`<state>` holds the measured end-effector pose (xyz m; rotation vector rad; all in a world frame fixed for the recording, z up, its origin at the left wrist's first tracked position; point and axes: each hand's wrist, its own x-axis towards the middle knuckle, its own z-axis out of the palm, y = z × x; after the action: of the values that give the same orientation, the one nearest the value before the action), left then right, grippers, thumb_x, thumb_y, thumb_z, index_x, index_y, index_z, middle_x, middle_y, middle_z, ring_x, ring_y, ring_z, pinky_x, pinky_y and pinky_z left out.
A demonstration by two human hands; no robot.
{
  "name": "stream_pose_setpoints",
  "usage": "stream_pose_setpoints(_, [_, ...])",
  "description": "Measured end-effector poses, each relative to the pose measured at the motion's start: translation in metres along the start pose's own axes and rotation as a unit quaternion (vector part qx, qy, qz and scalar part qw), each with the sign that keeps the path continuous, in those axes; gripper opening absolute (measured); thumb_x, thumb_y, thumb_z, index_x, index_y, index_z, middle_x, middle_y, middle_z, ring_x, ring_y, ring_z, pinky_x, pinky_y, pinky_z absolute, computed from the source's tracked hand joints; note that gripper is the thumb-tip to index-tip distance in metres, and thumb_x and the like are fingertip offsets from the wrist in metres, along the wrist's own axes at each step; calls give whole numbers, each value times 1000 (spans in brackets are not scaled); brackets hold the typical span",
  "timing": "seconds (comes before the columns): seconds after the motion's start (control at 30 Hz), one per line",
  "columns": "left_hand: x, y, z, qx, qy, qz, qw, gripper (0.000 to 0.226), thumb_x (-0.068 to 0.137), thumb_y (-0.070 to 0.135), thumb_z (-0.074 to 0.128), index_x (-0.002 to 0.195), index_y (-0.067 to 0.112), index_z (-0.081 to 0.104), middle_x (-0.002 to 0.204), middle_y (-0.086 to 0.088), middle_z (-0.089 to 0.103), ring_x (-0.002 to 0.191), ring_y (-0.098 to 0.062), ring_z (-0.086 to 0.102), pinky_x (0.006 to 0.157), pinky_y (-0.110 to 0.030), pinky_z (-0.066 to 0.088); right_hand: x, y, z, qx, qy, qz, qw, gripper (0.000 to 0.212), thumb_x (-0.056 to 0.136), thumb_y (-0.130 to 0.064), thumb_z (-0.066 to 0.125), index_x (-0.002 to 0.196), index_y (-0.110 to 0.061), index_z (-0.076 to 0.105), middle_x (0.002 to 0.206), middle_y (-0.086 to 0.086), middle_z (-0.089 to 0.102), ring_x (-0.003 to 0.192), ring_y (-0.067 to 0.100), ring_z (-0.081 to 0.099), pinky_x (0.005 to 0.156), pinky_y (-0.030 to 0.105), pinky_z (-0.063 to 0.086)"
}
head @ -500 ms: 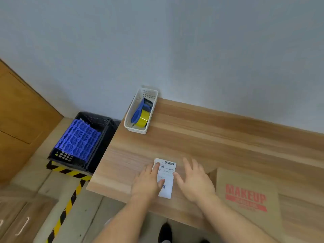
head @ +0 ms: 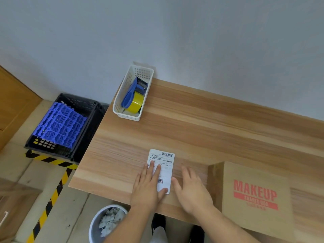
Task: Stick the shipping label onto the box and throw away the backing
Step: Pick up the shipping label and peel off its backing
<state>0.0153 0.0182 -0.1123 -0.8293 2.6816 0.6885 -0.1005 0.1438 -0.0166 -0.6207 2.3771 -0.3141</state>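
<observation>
A white shipping label (head: 164, 164) with barcodes lies flat on the wooden table (head: 192, 123) near its front edge. My left hand (head: 149, 187) rests on the label's lower left part, fingers spread flat, thumb at the bottom corner. My right hand (head: 192, 192) lies flat on the table just right of the label, thumb close to its right edge, holding nothing. A brown cardboard box (head: 256, 199) printed "MAKEUP" in red sits to the right of my right hand. A grey waste bin (head: 95, 225) with crumpled paper stands on the floor below the table's edge.
A white plastic basket (head: 129, 109) with a blue tape dispenser and yellow tape stands at the table's back left corner, by the wall. A black crate (head: 84, 120) holding blue plastic grids sits on the floor to the left, beside yellow-black floor tape.
The view has tilted down, so the waste bin now shows. My left hand has slid further onto the label; my right hand stays beside it.
</observation>
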Motion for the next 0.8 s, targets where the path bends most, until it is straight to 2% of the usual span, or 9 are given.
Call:
stream_pose_setpoints(0.07, [-1, -1, 3, -18, 4, -6, 1000, 80, 90, 65, 44, 161, 35, 21, 170, 7, 7, 153, -14, 1, 121, -34, -4, 3, 4, 4, 1, -1, 6, 1000, 68, 101, -56, 35, 159, -25, 21, 167, 1, 25, 153, 21, 21, 121, 39, 25])
stream_pose_setpoints(0.13, [-1, -3, 6, -19, 2, -8, 1000, 73, 93, 63, 42, 159, 34, 29, 168, 6, 15, 153, -16, 8, 120, -33, -3, 5, 6, 6, 4, -1, 12, 1000, 67, 101, -56, 35, 159, -24, 24, 165, 2, 27, 152, 22, 23, 121, 39, 26])
stream_pose_setpoints(0.3, [-5, -3, -4, -23, 14, 1, 1000, 69, 95, 64, 16, 161, 45, 12, 164, 19, -13, 158, -13, -6, 126, -37, 2, 9, 4, 8, 18, -7, 22, 1000, 56, 102, -53, 35, 148, -21, 41, 154, 3, 42, 143, 23, 33, 115, 40, 33])
stream_pose_setpoints(0.4, [-11, 1, -15, -56, 16, -1, 998, 72, 90, 68, 11, 159, 48, 15, 167, 21, -6, 158, -13, 0, 126, -43, 16, 12, 0, 6, 57, -22, 20, 998, 52, 102, -51, 39, 144, -21, 49, 148, 1, 50, 139, 22, 39, 113, 38, 35])
stream_pose_setpoints(0.47, [-12, 3, -21, -58, 14, 4, 998, 73, 89, 70, 9, 159, 49, 13, 169, 20, -1, 158, -12, 2, 125, -42, 17, 13, -5, 3, 104, -36, 17, 994, 47, 100, -50, 43, 138, -24, 55, 140, -4, 57, 133, 18, 46, 110, 35, 37])
stream_pose_setpoints(0.57, [-11, 12, -33, -55, 23, 19, 998, 68, 93, 69, 13, 158, 51, 9, 169, 21, -1, 158, -11, 1, 123, -39, 16, 10, -11, -4, 245, -47, 31, 968, 41, 92, -55, 52, 124, -34, 65, 127, -17, 65, 120, 4, 59, 106, 34, 46])
stream_pose_setpoints(0.6, [-9, 16, -37, -59, 23, 22, 998, 65, 95, 67, 17, 158, 52, 10, 170, 20, 1, 158, -12, 2, 123, -39, 17, 10, -13, -6, 300, -49, 35, 952, 35, 92, -52, 56, 120, -33, 67, 124, -18, 69, 115, -1, 62, 102, 29, 49])
stream_pose_setpoints(0.7, [-5, 25, -48, -58, 32, 30, 997, 66, 95, 67, 20, 158, 50, 13, 172, 11, 12, 157, -18, 14, 121, -41, 22, 7, -19, -20, 416, -63, 31, 907, 21, 99, -22, 61, 118, -26, 71, 116, -14, 75, 103, -7, 68, 79, 8, 50])
stream_pose_setpoints(0.8, [-3, 37, -59, -67, 29, 44, 996, 70, 92, 69, 18, 158, 50, 10, 172, 5, 16, 154, -19, 23, 119, -40, 26, 6, -19, -31, 460, -64, 22, 885, 25, 101, -16, 57, 121, -24, 71, 116, -13, 77, 107, -1, 70, 84, 13, 51])
